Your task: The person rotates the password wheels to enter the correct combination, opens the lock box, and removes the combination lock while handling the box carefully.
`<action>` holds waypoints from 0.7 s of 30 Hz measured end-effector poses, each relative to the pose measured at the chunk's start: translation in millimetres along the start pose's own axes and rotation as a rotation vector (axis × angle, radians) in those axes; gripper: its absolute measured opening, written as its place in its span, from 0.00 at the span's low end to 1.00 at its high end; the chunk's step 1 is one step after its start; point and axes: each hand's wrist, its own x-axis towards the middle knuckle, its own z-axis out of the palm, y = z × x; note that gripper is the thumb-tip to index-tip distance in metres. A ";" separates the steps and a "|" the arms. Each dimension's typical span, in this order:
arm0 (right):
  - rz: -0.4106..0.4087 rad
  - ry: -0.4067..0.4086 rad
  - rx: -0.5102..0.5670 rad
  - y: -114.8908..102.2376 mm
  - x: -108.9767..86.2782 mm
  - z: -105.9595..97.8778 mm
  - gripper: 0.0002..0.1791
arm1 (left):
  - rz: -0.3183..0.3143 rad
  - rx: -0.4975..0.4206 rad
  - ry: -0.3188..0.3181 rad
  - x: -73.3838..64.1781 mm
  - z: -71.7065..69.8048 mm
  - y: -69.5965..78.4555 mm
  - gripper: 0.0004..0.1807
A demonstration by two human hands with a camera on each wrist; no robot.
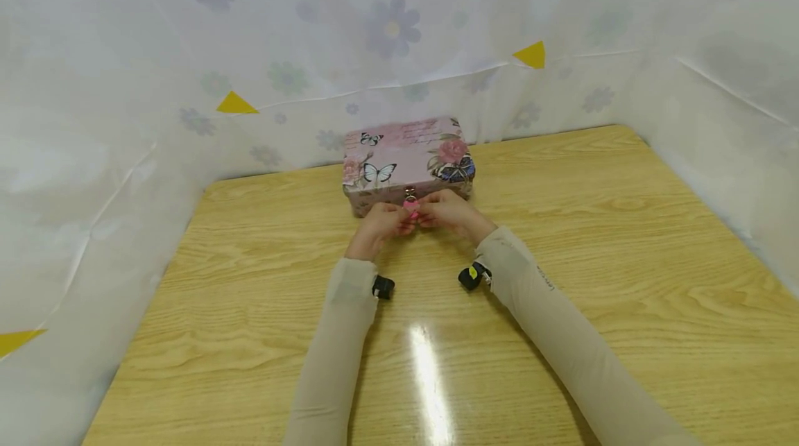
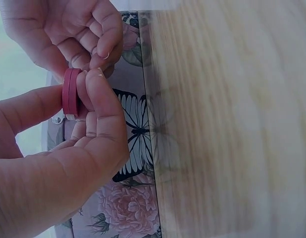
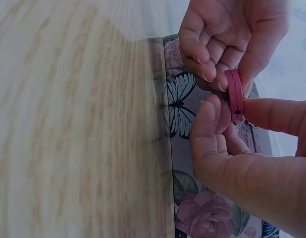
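A small pink padlock [image 1: 410,207] hangs by its shackle at the metal clasp on the front of a pink box [image 1: 406,155] printed with butterflies and roses. My left hand [image 1: 382,223] pinches the padlock from the left, thumb and fingers on its two faces. From the other side my right hand [image 1: 452,213] pinches it as well, and the two hands' fingertips nearly meet. Seen edge-on in the wrist views, the padlock body [image 2: 71,93] looks round and flat, with a small dark hole in its edge [image 3: 237,112]. Fingers partly cover the shackle and clasp.
The box stands with its lid down near the back of a wood-grain table [image 1: 250,307]. White flowered sheeting [image 1: 349,37] with yellow triangles hangs behind and at the sides. Each sleeved wrist carries a small black camera [image 1: 383,287].
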 end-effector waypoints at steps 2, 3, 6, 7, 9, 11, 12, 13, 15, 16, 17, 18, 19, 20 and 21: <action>-0.004 0.002 0.003 0.4 0.4 0.2 0.19 | 0.004 -0.004 -0.002 0.1 -0.3 -0.2 0.15; -0.006 0.005 0.007 0.6 0.7 0.4 0.19 | 0.006 -0.007 -0.002 0.5 -0.2 -0.4 0.15; -0.026 0.016 0.024 2.1 2.0 -0.2 0.18 | 0.008 -0.016 0.002 1.2 0.1 -0.7 0.15; -0.034 0.020 0.031 2.6 2.4 -0.5 0.18 | 0.006 -0.018 0.006 1.6 0.3 -0.8 0.15; -0.042 0.030 0.052 3.3 2.8 -0.4 0.19 | 0.010 -0.014 0.018 4.2 0.4 -2.4 0.15; -0.044 0.040 0.072 3.8 3.0 -0.5 0.19 | 0.020 -0.006 0.034 7.7 0.1 -4.4 0.14; -0.041 0.047 0.084 4.0 3.1 -0.4 0.19 | 0.062 -0.016 0.015 19.7 -3.8 -13.3 0.14; -0.039 0.050 0.091 4.2 3.2 -0.4 0.19 | 0.071 0.008 0.025 20.2 -4.0 -13.6 0.14; -0.033 0.059 0.108 5.0 4.0 -0.7 0.18 | 0.091 0.091 0.051 17.7 -3.2 -11.8 0.16; -0.030 0.066 0.111 5.6 4.7 -1.1 0.18 | 0.114 0.156 0.063 14.6 -2.7 -10.1 0.17; -0.030 0.070 0.114 6.3 5.5 -1.5 0.18 | 0.158 0.237 0.075 11.3 -2.0 -8.8 0.17; -0.031 0.072 0.118 6.8 5.8 -1.8 0.18 | 0.195 0.321 0.102 7.0 -0.4 -7.3 0.18; -0.033 0.073 0.117 7.2 6.0 -1.9 0.18 | 0.192 0.415 0.153 -7.8 4.8 2.1 0.17; -0.035 0.073 0.119 7.6 6.3 -2.1 0.18 | 0.231 0.476 0.178 -11.2 6.3 2.8 0.16; -0.036 0.074 0.118 7.8 6.4 -2.1 0.18 | 0.271 0.532 0.204 -14.2 7.8 3.1 0.16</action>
